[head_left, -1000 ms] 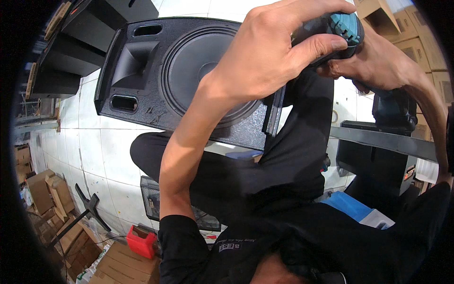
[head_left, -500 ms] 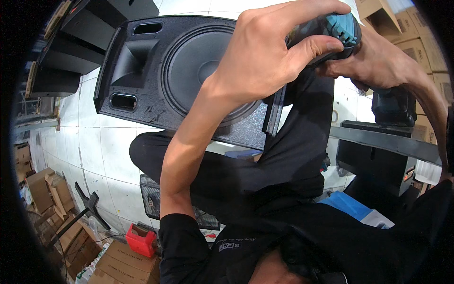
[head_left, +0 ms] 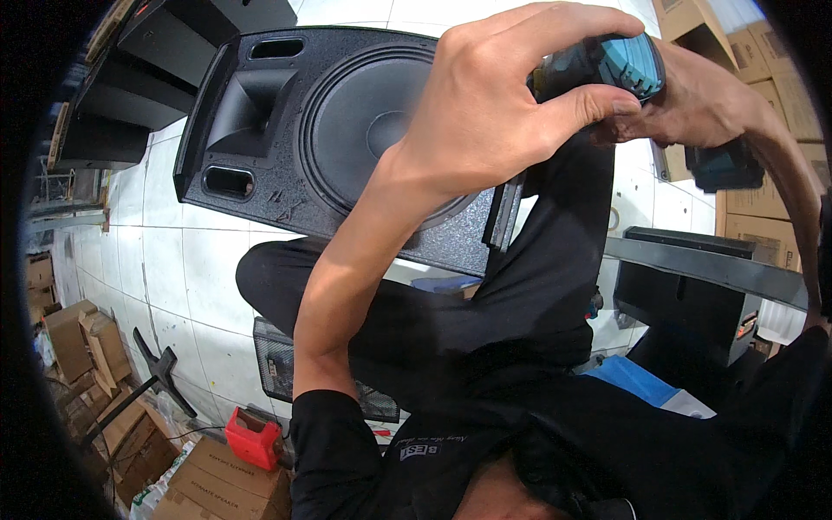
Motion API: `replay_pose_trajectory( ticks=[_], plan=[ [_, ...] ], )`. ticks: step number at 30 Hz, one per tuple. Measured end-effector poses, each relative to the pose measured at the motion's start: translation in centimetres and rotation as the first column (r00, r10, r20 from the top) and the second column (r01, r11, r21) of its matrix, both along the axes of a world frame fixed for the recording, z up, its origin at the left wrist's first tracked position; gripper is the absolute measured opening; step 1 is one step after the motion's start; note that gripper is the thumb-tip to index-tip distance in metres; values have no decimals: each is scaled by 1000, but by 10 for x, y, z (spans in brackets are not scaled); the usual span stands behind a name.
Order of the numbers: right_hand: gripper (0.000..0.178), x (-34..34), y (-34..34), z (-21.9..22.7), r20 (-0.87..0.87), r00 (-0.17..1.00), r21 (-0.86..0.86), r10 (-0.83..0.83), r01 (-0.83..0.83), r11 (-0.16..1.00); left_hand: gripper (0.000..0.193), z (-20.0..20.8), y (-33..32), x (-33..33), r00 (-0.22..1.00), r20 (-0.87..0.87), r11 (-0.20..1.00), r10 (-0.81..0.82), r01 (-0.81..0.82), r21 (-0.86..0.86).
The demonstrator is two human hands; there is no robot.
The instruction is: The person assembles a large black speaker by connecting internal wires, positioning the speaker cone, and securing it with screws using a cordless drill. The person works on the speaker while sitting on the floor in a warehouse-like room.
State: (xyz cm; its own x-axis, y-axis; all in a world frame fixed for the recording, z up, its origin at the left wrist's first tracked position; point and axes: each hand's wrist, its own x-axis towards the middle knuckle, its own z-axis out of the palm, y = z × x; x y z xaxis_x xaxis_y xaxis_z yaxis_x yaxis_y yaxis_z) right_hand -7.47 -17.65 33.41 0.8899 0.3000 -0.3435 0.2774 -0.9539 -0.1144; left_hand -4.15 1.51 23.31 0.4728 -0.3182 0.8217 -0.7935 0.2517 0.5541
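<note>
A teal-and-black cordless drill [head_left: 631, 65] is held up over the far right end of a black speaker cabinet [head_left: 446, 247]. My left hand [head_left: 494, 108] wraps its thumb and fingers around the drill's body. On the drill's other side, my right hand [head_left: 702, 100] closes around the handle. The black battery end [head_left: 726, 165] sticks out below my right wrist. The cabinet lies face up on the floor, showing its large round woofer [head_left: 351, 130], horn and two slots. My left hand and forearm cover part of the woofer. The drill's tip is hidden.
My legs [head_left: 555, 225] are folded by the cabinet. More black cabinets [head_left: 165, 69] stand at far left. At right are a grey metal bar [head_left: 711, 269] and stacked cartons [head_left: 763, 204]. A red plastic holder [head_left: 254, 438], a cardboard box [head_left: 221, 485] and a black stand [head_left: 160, 373] lie lower left.
The drill's battery end has swung upward, closer to my right wrist. Both hands keep their hold on the drill. The whole view has shifted slightly.
</note>
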Motion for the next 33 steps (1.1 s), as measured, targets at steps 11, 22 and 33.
replay_pose_trajectory(
  ticks=[11, 22, 33],
  plan=[
    [74, 37, 8, 4, -190, 969, -114, -160, 140, 984, 58, -9, 7, 3, 996, -85, 985, -17, 32, 170],
    [83, 39, -3, 5, -233, 942, -207, -243, 196, 958, 57, -11, 6, -9, 995, -83, 983, 47, -31, 179],
    [59, 33, 16, 71, -407, 837, 158, 367, -331, 930, 36, -25, 94, -15, 886, -163, 879, 434, -377, 292]
  ],
)
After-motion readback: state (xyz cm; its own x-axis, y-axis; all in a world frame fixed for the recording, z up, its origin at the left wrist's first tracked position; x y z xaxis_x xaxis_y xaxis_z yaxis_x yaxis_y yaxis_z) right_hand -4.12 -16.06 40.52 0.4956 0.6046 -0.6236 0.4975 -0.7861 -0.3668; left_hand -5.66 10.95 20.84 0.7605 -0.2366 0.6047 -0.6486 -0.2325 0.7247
